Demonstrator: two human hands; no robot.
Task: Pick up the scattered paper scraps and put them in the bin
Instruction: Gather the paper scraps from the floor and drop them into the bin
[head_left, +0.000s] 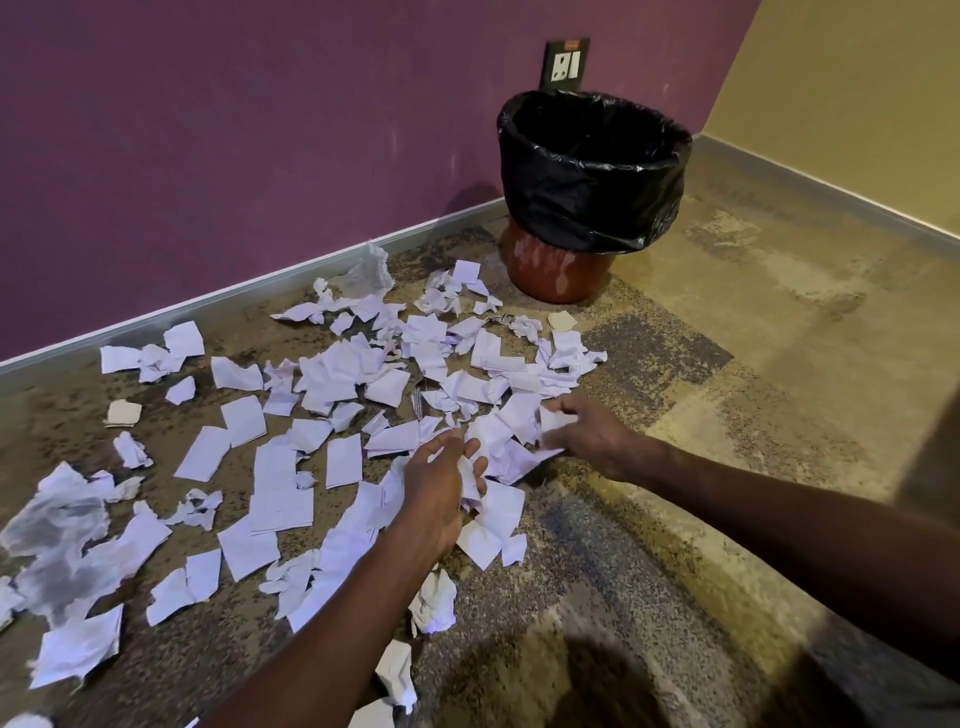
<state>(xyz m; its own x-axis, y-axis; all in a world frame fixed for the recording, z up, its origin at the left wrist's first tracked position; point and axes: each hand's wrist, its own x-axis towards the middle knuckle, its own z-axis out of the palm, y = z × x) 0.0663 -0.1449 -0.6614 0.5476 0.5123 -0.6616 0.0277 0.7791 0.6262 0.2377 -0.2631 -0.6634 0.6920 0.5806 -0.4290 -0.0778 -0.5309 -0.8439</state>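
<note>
Head view looks down on a mottled brown and tan carpet floor (779, 364) strewn with white torn paper scraps (332, 384). Some scraps lie flat as rough rectangles, others are crumpled into loose wads, and a few show faint printed lines. They spread in a wide band from the lower left corner up toward the bin, thickest in the middle of the floor and along the grey skirting board (234, 296) of the purple wall (260, 130).

A round reddish-brown bin lined with a black plastic bag (592, 171) stands upright near the corner, close to the purple wall, below a black wall socket plate (566, 63). The bag folds over the rim and hangs down most of the side. The nearest scraps lie just beside the bin's base.

Over the near edge of the pile, the left hand (441, 493) is turned palm-up with its fingers loosely curled around a small crumpled scrap. To its right, the right hand (587, 431) is palm-down, its fingers pinching the edge of a scrap in the pile.

Right of the pile the carpet runs bare to the yellow wall (857, 104), leaving open floor between the hands and the bin.
</note>
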